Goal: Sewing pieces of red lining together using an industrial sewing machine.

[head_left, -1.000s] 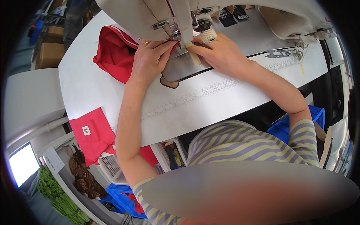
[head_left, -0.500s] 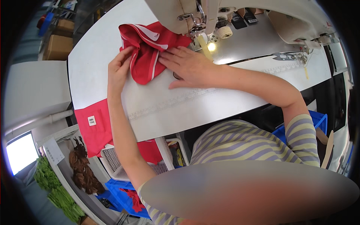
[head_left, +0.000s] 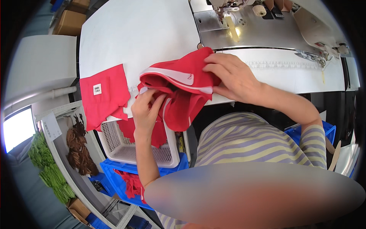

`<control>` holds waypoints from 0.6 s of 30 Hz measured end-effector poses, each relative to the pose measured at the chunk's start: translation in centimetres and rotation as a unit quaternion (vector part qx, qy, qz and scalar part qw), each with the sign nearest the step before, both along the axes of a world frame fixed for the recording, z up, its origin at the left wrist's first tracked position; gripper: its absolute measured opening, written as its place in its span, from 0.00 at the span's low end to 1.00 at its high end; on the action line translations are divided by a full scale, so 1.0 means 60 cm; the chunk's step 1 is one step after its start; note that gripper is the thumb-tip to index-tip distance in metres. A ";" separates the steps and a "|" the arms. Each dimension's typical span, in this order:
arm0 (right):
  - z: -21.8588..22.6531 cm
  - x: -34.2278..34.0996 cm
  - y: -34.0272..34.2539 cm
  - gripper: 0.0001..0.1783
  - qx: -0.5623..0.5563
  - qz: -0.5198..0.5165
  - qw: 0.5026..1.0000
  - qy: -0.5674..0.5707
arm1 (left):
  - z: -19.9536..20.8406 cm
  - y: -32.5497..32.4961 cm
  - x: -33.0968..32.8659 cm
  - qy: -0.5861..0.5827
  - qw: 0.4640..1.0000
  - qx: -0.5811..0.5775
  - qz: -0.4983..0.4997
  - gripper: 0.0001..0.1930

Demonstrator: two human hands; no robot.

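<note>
Lifted over the table's front edge is a red fabric piece (head_left: 202, 70) with white bands along its folded, opened rim. My left hand (head_left: 145, 108) pinches the rim at its near left side, thumb and fingers closed. The right hand (head_left: 234, 78) grips the far right part, its fingers curled over the cloth and the thumb underneath. A fold of the red cloth hangs down between both hands. Behind it stands the sewing machine (head_left: 228, 7), apart from the cloth. To the left, another red fabric piece (head_left: 108, 86) with a white label lies over the table edge.
Below the table edge sits a white plastic basket (head_left: 173, 150) holding red cloth, above a blue crate (head_left: 110, 179) with red scraps. Small scissors (head_left: 307, 56) lie on the right of the white table (head_left: 152, 34). Green bundles (head_left: 55, 177) and brown strips (head_left: 78, 145) are at the left.
Both hands have brought the red cloth away from the sewing machine toward me and raised it. My right hand has gone from lying flat on it to gripping it. The view has shifted.
</note>
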State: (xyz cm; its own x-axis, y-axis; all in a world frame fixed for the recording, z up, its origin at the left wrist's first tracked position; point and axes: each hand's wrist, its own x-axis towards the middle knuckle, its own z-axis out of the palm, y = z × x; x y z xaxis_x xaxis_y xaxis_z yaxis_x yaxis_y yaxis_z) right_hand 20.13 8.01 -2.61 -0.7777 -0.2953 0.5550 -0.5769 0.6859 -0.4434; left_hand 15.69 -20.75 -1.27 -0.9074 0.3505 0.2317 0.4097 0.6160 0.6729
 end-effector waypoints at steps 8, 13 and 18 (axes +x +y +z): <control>0.016 -0.038 0.000 0.15 -0.064 0.031 0.993 -0.096 | -0.002 -0.022 -0.012 -0.009 0.998 0.055 0.035 0.08; 0.044 -0.048 0.090 0.06 -0.333 -0.010 0.853 -0.403 | 0.031 -0.108 0.004 -0.175 0.894 0.384 0.149 0.10; 0.038 -0.066 0.099 0.08 -0.407 0.027 0.747 -0.525 | 0.086 0.014 0.080 0.187 0.978 -0.030 0.089 0.36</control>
